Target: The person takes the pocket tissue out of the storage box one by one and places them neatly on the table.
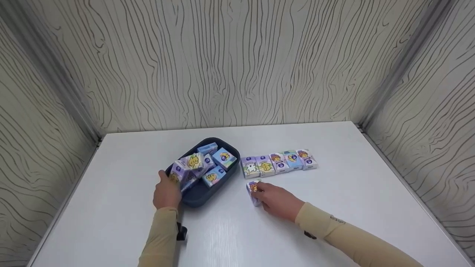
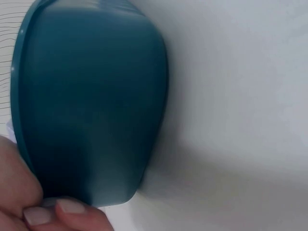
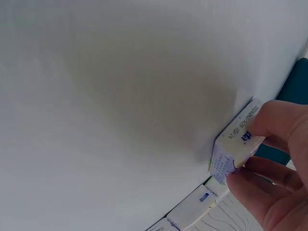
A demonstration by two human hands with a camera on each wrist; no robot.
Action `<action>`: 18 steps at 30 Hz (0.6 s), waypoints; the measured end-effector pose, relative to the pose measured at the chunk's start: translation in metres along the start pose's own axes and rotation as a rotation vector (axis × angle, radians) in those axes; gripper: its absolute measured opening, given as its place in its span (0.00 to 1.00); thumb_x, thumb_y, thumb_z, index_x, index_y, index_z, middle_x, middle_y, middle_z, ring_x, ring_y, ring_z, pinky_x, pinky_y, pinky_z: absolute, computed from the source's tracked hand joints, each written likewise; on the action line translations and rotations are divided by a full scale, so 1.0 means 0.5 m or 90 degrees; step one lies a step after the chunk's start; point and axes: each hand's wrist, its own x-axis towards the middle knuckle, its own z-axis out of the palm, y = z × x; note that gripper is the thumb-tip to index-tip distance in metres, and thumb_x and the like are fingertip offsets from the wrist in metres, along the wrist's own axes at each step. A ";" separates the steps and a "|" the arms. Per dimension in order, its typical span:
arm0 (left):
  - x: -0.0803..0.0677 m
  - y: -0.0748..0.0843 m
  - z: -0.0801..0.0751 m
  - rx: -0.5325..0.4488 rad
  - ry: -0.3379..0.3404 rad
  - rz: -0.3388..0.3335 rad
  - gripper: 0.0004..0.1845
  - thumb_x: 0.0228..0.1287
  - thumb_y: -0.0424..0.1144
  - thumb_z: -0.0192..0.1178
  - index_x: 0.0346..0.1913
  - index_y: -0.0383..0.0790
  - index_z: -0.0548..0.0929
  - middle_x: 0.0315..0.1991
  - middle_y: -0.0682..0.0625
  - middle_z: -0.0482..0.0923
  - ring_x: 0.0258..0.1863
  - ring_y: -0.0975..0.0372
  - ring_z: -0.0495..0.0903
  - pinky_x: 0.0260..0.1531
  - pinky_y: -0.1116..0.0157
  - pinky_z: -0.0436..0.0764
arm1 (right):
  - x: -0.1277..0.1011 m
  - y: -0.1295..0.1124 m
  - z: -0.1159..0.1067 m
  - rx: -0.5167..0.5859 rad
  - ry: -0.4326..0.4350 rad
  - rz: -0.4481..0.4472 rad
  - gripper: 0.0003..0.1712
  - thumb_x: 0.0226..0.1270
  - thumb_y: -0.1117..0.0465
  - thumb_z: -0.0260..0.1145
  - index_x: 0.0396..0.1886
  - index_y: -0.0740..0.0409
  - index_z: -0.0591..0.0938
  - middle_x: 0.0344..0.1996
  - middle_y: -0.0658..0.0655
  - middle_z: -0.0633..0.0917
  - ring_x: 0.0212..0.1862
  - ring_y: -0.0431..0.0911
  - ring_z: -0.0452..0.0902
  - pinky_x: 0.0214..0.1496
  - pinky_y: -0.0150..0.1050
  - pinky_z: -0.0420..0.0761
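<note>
**Right hand pinches a box; left hand grips the tray**

The right hand (image 1: 280, 202) has its thumb and fingers closed on the sides of one small box (image 1: 253, 185), with no slack between them. That box is at the fingertips, down by the table (image 1: 230, 233); whether its base touches everywhere is hard to tell.

Just ahead of this grip, reaching off to its right, is a row (image 1: 276, 167) of five boxes lying side by side, pictures up. The held box is near the row's left end.

Well to the left of that grip, the left hand (image 1: 167, 191) is curled at the near left end of the tray (image 1: 196, 196), pinching its edge. Several loose boxes (image 1: 214, 176) lie jumbled inside, ahead and right of this hand; a purple one (image 1: 178, 171) leans right beside its fingers.
</note>
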 end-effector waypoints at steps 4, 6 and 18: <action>-0.001 0.001 0.004 -0.003 -0.005 0.001 0.27 0.69 0.36 0.44 0.68 0.33 0.53 0.44 0.26 0.77 0.39 0.39 0.80 0.33 0.45 0.75 | 0.013 0.012 0.002 0.019 0.000 0.019 0.22 0.64 0.61 0.67 0.58 0.52 0.79 0.50 0.52 0.76 0.49 0.43 0.76 0.51 0.39 0.76; -0.002 0.002 0.005 -0.004 -0.008 0.002 0.27 0.69 0.36 0.44 0.68 0.33 0.53 0.44 0.26 0.77 0.38 0.39 0.80 0.33 0.45 0.75 | 0.017 0.017 0.003 0.029 0.002 0.032 0.22 0.64 0.61 0.67 0.58 0.51 0.79 0.47 0.51 0.76 0.44 0.41 0.74 0.49 0.38 0.77; -0.004 0.002 0.000 0.000 0.005 0.013 0.28 0.68 0.34 0.46 0.67 0.32 0.53 0.42 0.25 0.78 0.37 0.38 0.80 0.32 0.44 0.75 | 0.027 0.013 0.002 0.013 0.013 0.041 0.20 0.64 0.62 0.66 0.57 0.53 0.79 0.45 0.50 0.75 0.44 0.41 0.72 0.48 0.37 0.77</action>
